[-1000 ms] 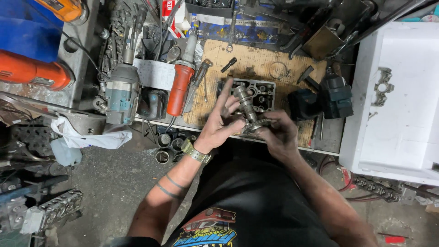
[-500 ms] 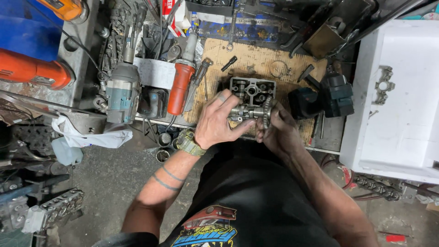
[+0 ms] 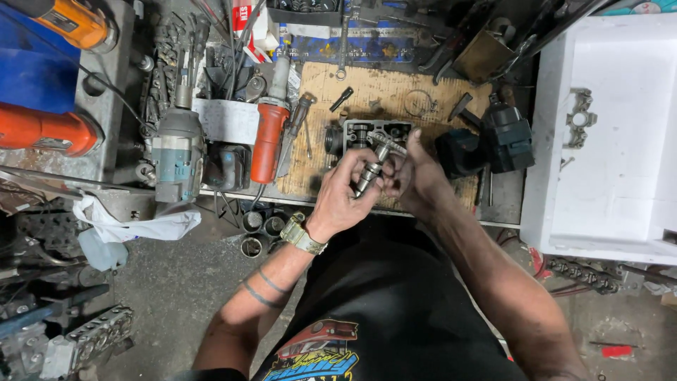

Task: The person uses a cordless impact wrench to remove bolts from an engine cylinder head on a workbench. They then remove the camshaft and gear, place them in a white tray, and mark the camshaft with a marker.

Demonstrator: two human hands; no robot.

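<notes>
Here, left hand [image 3: 342, 201] fingers gripping metal shaft [image 3: 370, 171], right hand [image 3: 416, 176] fingers closed on its top

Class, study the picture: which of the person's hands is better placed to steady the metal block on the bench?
Probably the right hand: it lies closest to the metal block, while the left hand grips the cylindrical metal part.

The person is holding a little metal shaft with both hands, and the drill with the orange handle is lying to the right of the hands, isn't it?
Not quite. The left hand and right hand do hold the small metal shaft, but the head view shows the drill with the orange handle lying to the left of the hands, not the right.
</notes>
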